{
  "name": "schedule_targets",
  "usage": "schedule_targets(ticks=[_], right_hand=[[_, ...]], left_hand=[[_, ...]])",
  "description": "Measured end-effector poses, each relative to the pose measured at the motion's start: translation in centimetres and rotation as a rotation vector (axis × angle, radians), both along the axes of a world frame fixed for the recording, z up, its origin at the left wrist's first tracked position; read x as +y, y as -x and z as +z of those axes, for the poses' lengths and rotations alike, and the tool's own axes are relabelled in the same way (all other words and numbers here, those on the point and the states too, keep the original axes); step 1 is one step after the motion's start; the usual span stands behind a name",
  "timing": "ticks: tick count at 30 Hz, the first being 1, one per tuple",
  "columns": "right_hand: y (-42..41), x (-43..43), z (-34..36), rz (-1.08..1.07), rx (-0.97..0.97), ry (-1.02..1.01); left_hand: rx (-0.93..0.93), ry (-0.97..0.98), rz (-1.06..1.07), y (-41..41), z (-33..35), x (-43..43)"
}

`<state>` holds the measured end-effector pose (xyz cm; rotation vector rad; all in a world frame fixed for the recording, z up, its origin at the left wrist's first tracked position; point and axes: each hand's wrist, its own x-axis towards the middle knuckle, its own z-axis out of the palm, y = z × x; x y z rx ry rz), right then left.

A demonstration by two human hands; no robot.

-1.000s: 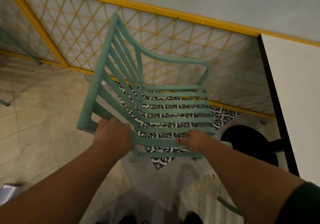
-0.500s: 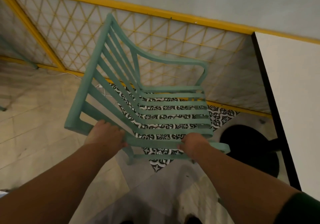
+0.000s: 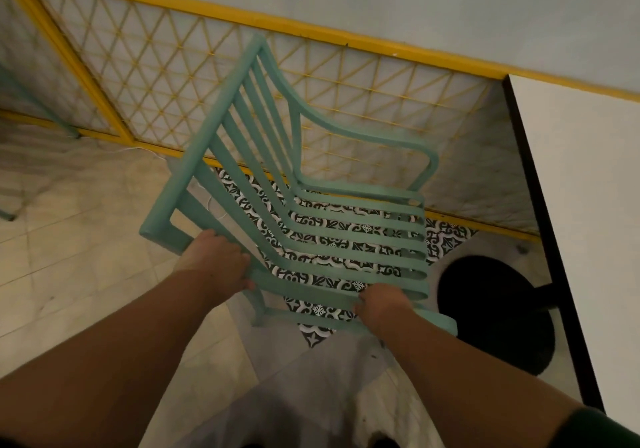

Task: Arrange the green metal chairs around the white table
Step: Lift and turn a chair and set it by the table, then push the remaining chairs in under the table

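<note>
A green metal chair point(image 3: 349, 229) with slatted back and seat is in front of me, seat facing right toward the white table point(image 3: 581, 205). My left hand point(image 3: 216, 264) grips the near end of the chair's backrest frame. My right hand point(image 3: 381, 305) grips the near armrest at the seat's edge. The table has a black rim and fills the right edge of the view, and its round black base point(image 3: 498, 312) sits just right of the chair.
A yellow lattice railing point(image 3: 173, 77) runs behind the chair along a pale wall. Black-and-white patterned tiles point(image 3: 322, 274) lie under the seat. Legs of another green chair point(image 3: 31, 101) show at the far left. Beige floor tiles spread to the left.
The chair sits further right in view, closer to the table's base, with both hands still gripping it in the same places.
</note>
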<state>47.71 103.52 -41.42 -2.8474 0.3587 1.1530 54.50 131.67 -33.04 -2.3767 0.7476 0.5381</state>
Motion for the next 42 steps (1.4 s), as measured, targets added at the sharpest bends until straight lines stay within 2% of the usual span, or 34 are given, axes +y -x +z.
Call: schedule_targets(ticks=[3,6,8,9,12,14,17,20,26,29,35,42], right_hand=[[1.9,-0.3,1.2,-0.009,-0.046,-0.114],[4.1,-0.7,3.1,-0.143,-0.086,-0.274],[4.9,-0.5,5.4,-0.206,-0.092,-0.301],[5.1,-0.3,6.9,-0.208,-0.099,-0.298],[4.2,1.1,12.9,-0.149,-0.148,-0.264],[3.0,2.3,17.4,-0.167,-0.222,-0.278],[1.9,4.2,23.0,-0.171,-0.362,-0.314],[1.6,6.1,27.1,-0.166,-0.441,-0.347],[0.3,6.9,32.2,-0.214,-0.512,-0.385],[-1.7,6.7,32.7,-0.221,-0.535,-0.393],[-7.6,6.6,32.2,-0.177,-0.461,-0.393],[-12.4,8.9,31.6,-0.226,-0.416,-0.394]], left_hand=[[0.01,0.01,0.015,-0.2,0.2,-0.3],[0.017,0.063,0.051,-0.2,0.2,-0.2],[0.037,0.13,0.095,0.3,0.7,-0.5],[0.069,0.205,0.127,0.8,1.2,-0.6],[0.236,0.693,0.314,2.1,4.6,-0.5],[0.179,0.906,0.343,1.8,8.4,0.5],[0.036,1.024,0.31,0.7,14.7,3.3],[-0.03,0.999,0.291,-0.3,19.7,6.4],[-0.028,0.893,0.206,-3.8,25.0,9.8],[-0.042,0.841,0.152,-6.2,25.7,9.7],[-0.061,0.756,0.12,-11.1,26.8,8.5],[0.0,0.659,0.086,-17.0,26.3,9.3]])
